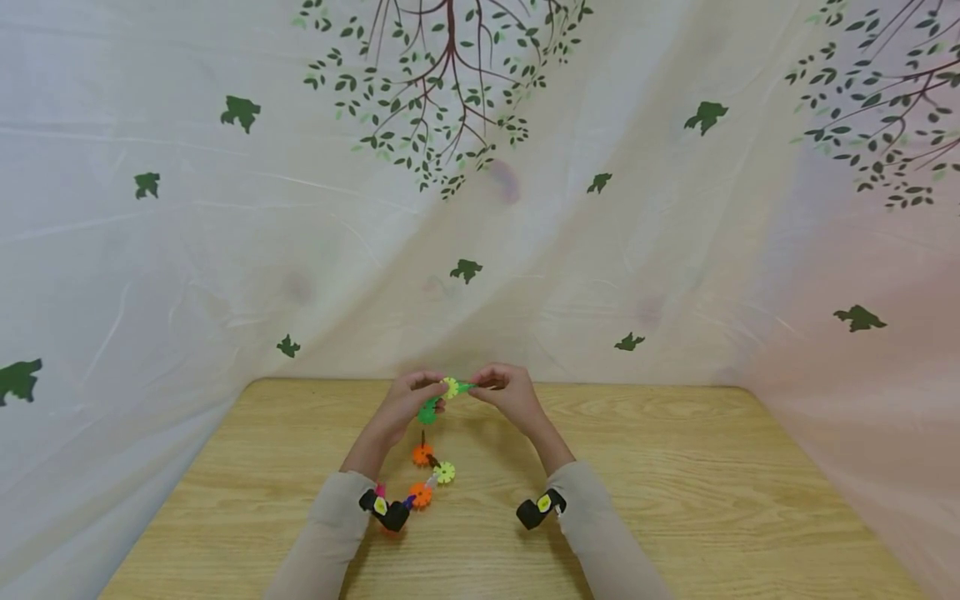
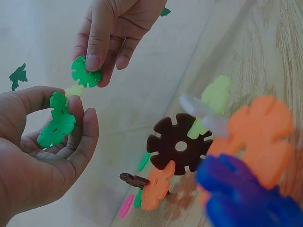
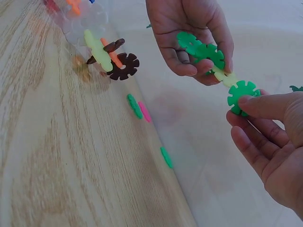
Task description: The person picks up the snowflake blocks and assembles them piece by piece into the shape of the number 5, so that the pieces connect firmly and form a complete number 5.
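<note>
My left hand [image 1: 405, 407] pinches a short chain of notched plastic discs above the table's far side. Two green discs [image 3: 209, 55] of this chain hang by its palm, and a pale yellow disc [image 1: 450, 387] sits at its fingertips. With thumb and fingers, my right hand [image 1: 513, 397] pinches another green disc [image 3: 243, 97] edge-on to the yellow one, overlapping it in the right wrist view. Below the hands, on the wood, stands a longer chain of linked discs, among them an orange disc [image 1: 422, 454], a brown disc [image 2: 176, 143], a yellow disc [image 1: 445, 472] and a blue disc [image 2: 241, 194].
Loose discs lie near the far table edge: a pink disc [image 3: 144, 112], a green disc [image 3: 134, 106] and another green disc [image 3: 166, 157]. A pale curtain with printed leaves and branches [image 1: 465, 271] hangs behind the wooden table [image 1: 675, 483].
</note>
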